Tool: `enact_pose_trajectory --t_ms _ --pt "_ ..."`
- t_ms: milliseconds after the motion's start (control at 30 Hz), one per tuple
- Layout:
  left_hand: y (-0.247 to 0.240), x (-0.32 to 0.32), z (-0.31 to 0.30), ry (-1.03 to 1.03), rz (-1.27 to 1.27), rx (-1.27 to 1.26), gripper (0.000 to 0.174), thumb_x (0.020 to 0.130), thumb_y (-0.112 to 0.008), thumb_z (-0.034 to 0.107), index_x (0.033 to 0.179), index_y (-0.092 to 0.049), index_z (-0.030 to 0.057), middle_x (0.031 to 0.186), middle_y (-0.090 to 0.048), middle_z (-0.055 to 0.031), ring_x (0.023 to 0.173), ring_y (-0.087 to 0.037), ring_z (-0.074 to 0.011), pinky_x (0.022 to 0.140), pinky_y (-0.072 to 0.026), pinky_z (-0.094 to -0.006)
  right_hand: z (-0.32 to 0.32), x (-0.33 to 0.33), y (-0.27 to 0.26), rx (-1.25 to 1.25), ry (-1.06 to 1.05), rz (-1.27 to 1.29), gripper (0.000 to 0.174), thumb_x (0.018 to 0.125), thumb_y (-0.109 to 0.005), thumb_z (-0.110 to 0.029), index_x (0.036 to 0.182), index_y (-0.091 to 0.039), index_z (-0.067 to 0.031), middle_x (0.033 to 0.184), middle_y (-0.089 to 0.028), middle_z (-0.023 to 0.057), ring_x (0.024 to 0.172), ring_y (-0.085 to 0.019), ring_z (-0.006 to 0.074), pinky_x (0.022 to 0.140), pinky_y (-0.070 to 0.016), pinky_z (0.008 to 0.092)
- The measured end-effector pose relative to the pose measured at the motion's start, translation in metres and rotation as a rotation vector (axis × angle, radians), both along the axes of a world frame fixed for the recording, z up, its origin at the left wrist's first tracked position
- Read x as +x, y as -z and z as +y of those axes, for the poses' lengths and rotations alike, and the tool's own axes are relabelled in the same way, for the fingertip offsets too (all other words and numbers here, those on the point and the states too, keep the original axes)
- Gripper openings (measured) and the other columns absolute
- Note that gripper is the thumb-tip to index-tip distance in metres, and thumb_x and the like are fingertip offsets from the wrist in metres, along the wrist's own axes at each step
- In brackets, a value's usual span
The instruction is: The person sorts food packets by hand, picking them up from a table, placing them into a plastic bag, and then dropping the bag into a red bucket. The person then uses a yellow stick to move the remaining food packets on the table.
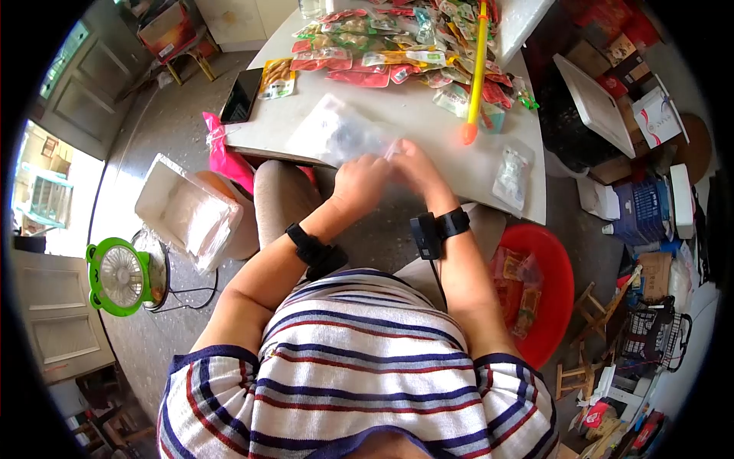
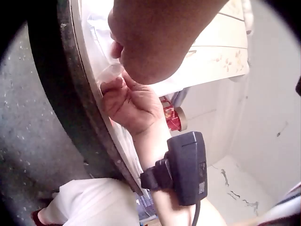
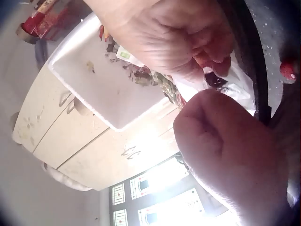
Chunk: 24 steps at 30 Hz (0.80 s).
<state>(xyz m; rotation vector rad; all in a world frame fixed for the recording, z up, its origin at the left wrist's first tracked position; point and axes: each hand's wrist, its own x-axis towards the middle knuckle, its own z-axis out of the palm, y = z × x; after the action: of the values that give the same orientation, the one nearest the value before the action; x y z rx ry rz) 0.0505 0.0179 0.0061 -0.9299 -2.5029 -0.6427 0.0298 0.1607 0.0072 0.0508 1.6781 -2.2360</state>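
Observation:
A clear plastic bag [image 1: 336,130] lies at the table's near edge, its mouth end drawn up between both hands. My left hand [image 1: 361,182] grips the bag with fingers curled, its knuckles facing up. Close beside it, my right hand [image 1: 419,172] pinches a bit of the same film between thumb and fingers. In the left wrist view, the right hand [image 2: 131,106] has its palm side showing and a wisp of film at its fingertips. Something dark shows inside the bag [image 3: 217,81] in the right wrist view. Both hands are slightly blurred in the head view.
Piled snack packets [image 1: 382,46] cover the table's far side, with a yellow tube [image 1: 478,69] across them. A phone [image 1: 241,96] lies left; another clear packet [image 1: 512,177] lies right. Beside me stand a red basin [image 1: 562,306], a white foam box [image 1: 164,195] and a green fan [image 1: 122,275].

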Motion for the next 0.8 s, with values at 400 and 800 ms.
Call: enact_pose_trajectory --t_ms 400,800 --pt "0.003 0.008 -0.013 -0.043 -0.128 -0.042 0.009 0.067 -0.052 0.011 0.076 -0.050 0.0089 0.070 -0.049 -0.0091 0.065 -0.051 -0.0282 0.056 -0.0428 -0.0376 -0.013 -0.005 0.000 -0.066 -0.185 -0.053 0.018 0.077 -0.047 -0.010 0.093 -0.050 -0.0023 0.079 -0.054 0.0028 0.063 -0.051 0.0083 0.056 -0.0417 0.0207" --pt "0.028 -0.018 -0.046 0.025 0.118 -0.221 0.059 0.057 -0.061 0.025 0.111 -0.043 0.0108 0.114 -0.041 -0.0103 0.112 -0.032 -0.0282 0.093 -0.0206 -0.0430 0.018 0.014 -0.003 0.371 0.171 0.078 0.029 0.076 -0.049 -0.016 0.099 -0.046 0.0006 0.077 -0.051 0.0025 0.061 -0.050 0.0086 0.052 -0.0397 0.0205"
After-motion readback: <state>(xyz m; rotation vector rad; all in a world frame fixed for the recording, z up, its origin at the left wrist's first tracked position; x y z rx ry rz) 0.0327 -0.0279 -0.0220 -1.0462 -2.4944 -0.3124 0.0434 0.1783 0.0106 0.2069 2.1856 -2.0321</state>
